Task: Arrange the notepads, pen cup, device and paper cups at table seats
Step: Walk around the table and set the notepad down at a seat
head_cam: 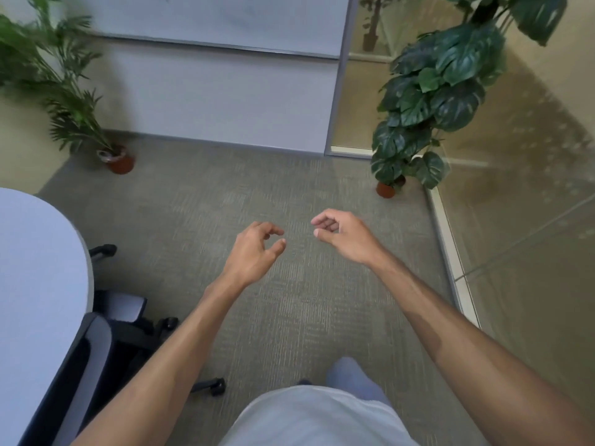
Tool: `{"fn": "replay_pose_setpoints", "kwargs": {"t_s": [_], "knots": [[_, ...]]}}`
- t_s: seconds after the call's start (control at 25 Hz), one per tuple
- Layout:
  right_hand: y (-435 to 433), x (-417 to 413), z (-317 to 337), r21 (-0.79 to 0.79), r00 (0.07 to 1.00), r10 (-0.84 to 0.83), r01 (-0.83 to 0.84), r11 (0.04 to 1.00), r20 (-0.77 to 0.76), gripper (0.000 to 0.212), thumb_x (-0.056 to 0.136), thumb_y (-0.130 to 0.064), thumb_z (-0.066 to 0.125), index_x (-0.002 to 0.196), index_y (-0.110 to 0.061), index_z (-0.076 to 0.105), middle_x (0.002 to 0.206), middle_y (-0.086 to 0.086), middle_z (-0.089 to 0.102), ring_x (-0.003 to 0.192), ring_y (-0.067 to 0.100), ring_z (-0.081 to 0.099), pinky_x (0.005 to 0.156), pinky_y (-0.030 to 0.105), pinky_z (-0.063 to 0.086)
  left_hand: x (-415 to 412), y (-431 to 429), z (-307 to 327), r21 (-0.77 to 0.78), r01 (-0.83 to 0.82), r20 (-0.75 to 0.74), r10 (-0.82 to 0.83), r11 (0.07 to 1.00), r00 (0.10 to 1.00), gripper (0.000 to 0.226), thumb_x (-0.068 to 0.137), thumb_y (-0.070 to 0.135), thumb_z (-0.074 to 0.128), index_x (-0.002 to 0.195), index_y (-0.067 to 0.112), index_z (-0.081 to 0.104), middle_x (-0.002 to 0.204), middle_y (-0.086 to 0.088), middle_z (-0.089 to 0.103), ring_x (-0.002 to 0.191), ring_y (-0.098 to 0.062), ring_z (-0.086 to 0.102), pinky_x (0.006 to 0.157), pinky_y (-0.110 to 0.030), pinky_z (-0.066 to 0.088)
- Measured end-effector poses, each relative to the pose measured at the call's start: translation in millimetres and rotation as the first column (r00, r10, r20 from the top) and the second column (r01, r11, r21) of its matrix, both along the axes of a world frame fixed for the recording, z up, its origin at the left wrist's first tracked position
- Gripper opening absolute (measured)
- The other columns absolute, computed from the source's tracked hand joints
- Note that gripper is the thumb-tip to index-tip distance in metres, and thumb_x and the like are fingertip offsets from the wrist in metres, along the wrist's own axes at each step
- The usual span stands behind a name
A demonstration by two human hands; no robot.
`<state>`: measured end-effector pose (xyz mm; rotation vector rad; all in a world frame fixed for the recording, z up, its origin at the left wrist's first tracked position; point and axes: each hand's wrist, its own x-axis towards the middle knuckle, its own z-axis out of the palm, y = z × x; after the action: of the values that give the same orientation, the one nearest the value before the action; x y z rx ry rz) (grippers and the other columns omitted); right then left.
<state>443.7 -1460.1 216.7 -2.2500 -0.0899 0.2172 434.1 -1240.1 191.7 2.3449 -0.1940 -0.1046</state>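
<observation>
My left hand [254,249] and my right hand [344,235] are stretched out in front of me over grey carpet, a little apart from each other. Both hold nothing; the fingers are loosely curled with thumb and fingertips apart. The rounded end of a white table [35,262] shows at the left edge, well left of my left hand. No notepads, pen cup, device or paper cups are in view.
A grey office chair [96,349] on castors stands tucked at the table's near end. A palm in a red pot [120,162] stands far left. A big-leafed plant [428,101] in a pot stands far right by a glass wall [515,220]. A whiteboard [225,24] hangs ahead.
</observation>
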Motion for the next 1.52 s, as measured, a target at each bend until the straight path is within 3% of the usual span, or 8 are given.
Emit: {"fn": "replay_pose_setpoints", "kwargs": {"t_s": [0.24, 0.44, 0.72, 1.2, 1.52], "knots": [[-4, 145, -9, 0.013, 0.992, 0.119, -0.12, 0.993, 0.029, 0.02, 0.092, -0.013, 0.068, 0.111, -0.007, 0.069, 0.1, 0.002, 0.069, 0.079, 0.0, 0.058, 0.066, 0.0, 0.042, 112, -4, -5, 0.021, -0.121, 0.013, 0.121, 0.992, 0.993, 0.027, 0.091, 0.03, 0.065, 0.115, 0.017, 0.069, 0.115, -0.002, 0.064, 0.106, -0.016, 0.061, 0.089, -0.032, 0.049], [1, 277, -17, 0.046, 0.968, 0.248, -0.25, 0.967, 0.045, 0.019, 0.09, -0.011, 0.069, 0.109, -0.006, 0.07, 0.096, 0.001, 0.068, 0.075, 0.001, 0.057, 0.067, 0.011, 0.047, 213, -7, -3, 0.013, -0.259, 0.027, 0.258, 0.966, 0.966, 0.027, 0.091, 0.029, 0.065, 0.115, 0.017, 0.069, 0.115, -0.002, 0.064, 0.106, -0.014, 0.06, 0.088, -0.026, 0.045], [54, 431, -9, 0.026, 0.871, 0.483, -0.486, 0.873, 0.086, 0.017, 0.089, -0.005, 0.069, 0.106, -0.002, 0.07, 0.089, 0.003, 0.066, 0.071, 0.003, 0.056, 0.064, 0.002, 0.042, 320, 18, 13, 0.032, -0.475, 0.048, 0.473, 0.879, 0.879, 0.029, 0.091, 0.029, 0.065, 0.115, 0.016, 0.07, 0.112, -0.005, 0.064, 0.105, -0.017, 0.061, 0.09, -0.029, 0.046], [292, 621, -25, -0.003, 0.678, 0.729, -0.732, 0.681, 0.09, 0.017, 0.087, -0.011, 0.073, 0.104, -0.008, 0.072, 0.089, -0.003, 0.068, 0.072, -0.005, 0.057, 0.069, 0.004, 0.043, 454, 213, 4, 0.015, -0.73, 0.022, 0.73, 0.683, 0.684, 0.035, 0.092, 0.032, 0.063, 0.123, 0.015, 0.063, 0.12, -0.004, 0.065, 0.099, -0.007, 0.056, 0.086, -0.021, 0.039], [471, 682, -1, -0.031, 0.557, 0.824, -0.826, 0.562, 0.101, 0.021, 0.086, -0.014, 0.073, 0.106, -0.009, 0.072, 0.098, 0.002, 0.072, 0.082, 0.007, 0.062, 0.067, -0.001, 0.041, 492, 358, 22, 0.006, -0.843, 0.029, 0.843, 0.537, 0.537, 0.031, 0.093, 0.031, 0.063, 0.12, 0.016, 0.065, 0.119, -0.004, 0.062, 0.109, -0.016, 0.058, 0.09, -0.028, 0.041]]}}
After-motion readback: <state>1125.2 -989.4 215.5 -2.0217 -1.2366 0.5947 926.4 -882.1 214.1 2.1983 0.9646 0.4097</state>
